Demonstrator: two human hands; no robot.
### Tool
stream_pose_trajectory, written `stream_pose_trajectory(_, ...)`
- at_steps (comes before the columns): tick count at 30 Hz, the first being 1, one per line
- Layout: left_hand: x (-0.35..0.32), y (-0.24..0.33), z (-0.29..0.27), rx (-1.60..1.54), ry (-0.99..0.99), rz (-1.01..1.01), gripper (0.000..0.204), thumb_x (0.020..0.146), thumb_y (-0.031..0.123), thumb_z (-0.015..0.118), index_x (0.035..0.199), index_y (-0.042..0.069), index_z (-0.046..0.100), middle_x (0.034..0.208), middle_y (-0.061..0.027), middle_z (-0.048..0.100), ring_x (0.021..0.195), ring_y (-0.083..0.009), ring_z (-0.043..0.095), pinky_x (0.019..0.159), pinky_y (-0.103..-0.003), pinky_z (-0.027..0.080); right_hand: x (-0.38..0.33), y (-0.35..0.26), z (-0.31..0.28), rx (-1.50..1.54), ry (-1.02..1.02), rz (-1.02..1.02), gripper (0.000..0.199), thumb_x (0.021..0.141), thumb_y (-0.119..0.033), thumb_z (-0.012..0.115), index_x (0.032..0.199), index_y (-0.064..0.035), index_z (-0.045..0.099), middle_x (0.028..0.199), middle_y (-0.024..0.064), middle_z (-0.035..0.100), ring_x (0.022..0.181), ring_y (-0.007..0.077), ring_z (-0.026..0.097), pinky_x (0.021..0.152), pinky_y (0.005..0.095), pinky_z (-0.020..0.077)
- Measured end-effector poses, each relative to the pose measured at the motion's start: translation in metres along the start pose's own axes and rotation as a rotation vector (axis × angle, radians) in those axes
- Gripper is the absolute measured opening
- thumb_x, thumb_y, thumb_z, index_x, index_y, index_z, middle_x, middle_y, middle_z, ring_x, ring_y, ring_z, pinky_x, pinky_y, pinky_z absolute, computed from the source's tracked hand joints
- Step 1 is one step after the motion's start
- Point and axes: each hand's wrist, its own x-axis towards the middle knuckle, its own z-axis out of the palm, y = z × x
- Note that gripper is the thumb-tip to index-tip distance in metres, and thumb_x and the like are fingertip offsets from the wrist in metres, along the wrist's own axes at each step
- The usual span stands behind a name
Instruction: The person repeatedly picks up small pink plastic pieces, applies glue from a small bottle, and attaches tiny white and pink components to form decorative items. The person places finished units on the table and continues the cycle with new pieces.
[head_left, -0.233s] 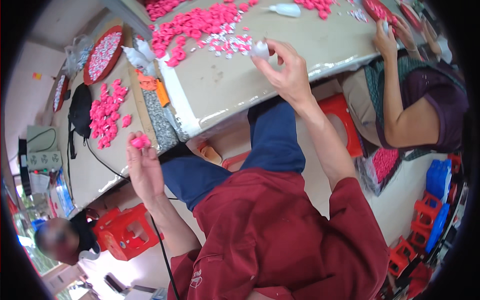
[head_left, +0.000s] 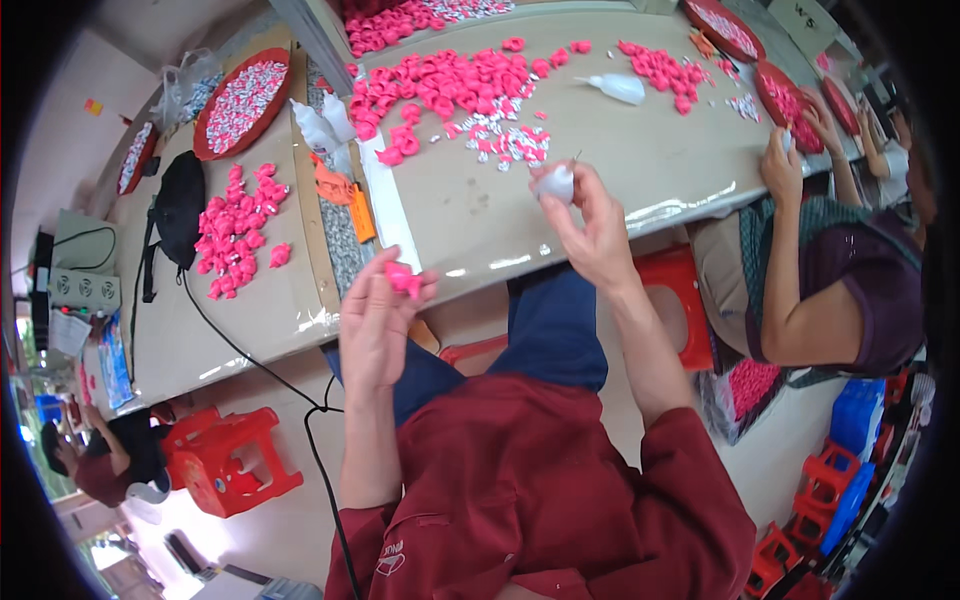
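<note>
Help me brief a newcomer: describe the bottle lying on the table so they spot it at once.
On the long table, find the large pink pile and the smaller one to its right. The bottle lies between them, nozzle pointing left. It lies alone, unlike the held bottle in the right hand or the clustered bottles at the left.

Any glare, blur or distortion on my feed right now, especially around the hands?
In the head view, white glare streaks the front edge of the table; in the head view, the floor at lower left is washed out; in the head view, fisheye bends straight edges; in the head view, the pink piece and white bottle look slightly soft but remain distinguishable.
</note>
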Motion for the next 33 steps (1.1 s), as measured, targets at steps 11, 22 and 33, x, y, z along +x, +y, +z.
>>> stream_pose_trajectory(11, 0.055, -0.029, 0.005, 0.231, -0.066, -0.111, 0.042, 0.08, 0.0, 0.06, 0.12, -0.003, 0.045, 0.101, -0.0077, 0.057, 0.094, -0.0158, 0.056, 0.085, -0.028, 0.045, -0.011, 0.004, 0.014, 0.171, -0.09, 0.12, 0.033, 0.068, -0.005, 0.072, 0.098, 0.0012, 0.06, 0.083, 0.0069, 0.059, 0.069, 0.0115, 0.052, 0.061, 0.0226, 0.0403)
stream_pose_trajectory(22, 0.063, -0.035, -0.008, 0.107, -0.03, -0.127, 0.031, 0.074, -0.007, 0.065, 0.102, -0.001, 0.052, 0.098, -0.0087, 0.058, 0.092, -0.0144, 0.057, 0.083, -0.026, 0.046, 0.001, -0.007, 0.022, -0.087, -0.105, -0.008, 0.033, 0.063, -0.008, 0.075, 0.093, 0.0, 0.063, 0.067, 0.006, 0.059, 0.055, 0.014, 0.048, 0.049, 0.0252, 0.0365)
stream_pose_trajectory(33, 0.06, -0.034, -0.008, 0.12, -0.073, -0.11, 0.03, 0.074, -0.01, 0.063, 0.101, -0.001, 0.052, 0.098, -0.0077, 0.056, 0.093, -0.0144, 0.056, 0.084, -0.026, 0.046, -0.001, -0.014, 0.025, -0.137, -0.126, 0.017, 0.031, 0.063, -0.006, 0.075, 0.091, -0.0004, 0.063, 0.069, 0.0072, 0.061, 0.055, 0.0147, 0.048, 0.048, 0.0254, 0.0368)
